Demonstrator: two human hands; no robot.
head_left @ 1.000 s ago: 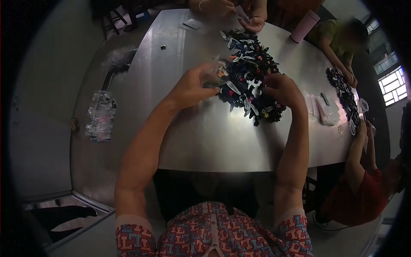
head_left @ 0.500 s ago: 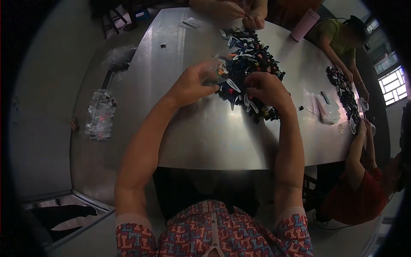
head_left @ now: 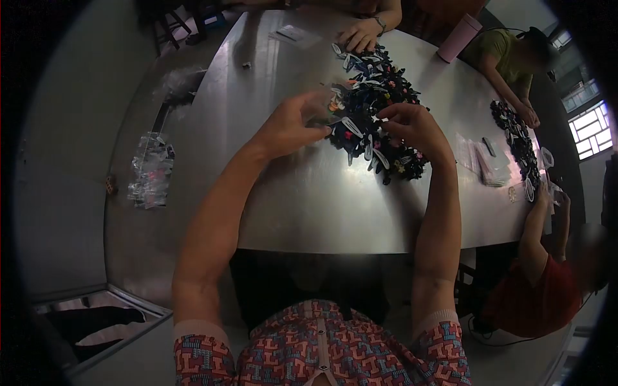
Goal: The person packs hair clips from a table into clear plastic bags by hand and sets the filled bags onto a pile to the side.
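Observation:
A pile of small dark hair clips with white and coloured bits spreads over the metal table. At the pile's left edge my left hand is curled, thumb stretched toward the clips. A clear plastic bag with orange and green bits appears at its blurred fingers. My right hand hovers over the pile's right side, thumb and forefinger brought together at a small pale thing too small to name. Pale oval clips lie between the two hands.
Across the table rests another person's hand by the pile. Two co-workers sit at the right beside a second clip pile. A pink tumbler, a stack of plastic bags and flat packets are also on the table.
My right hand has shifted slightly right, and clips under it have moved. My left hand stays in place. The person opposite now lays one hand flat by the pile.

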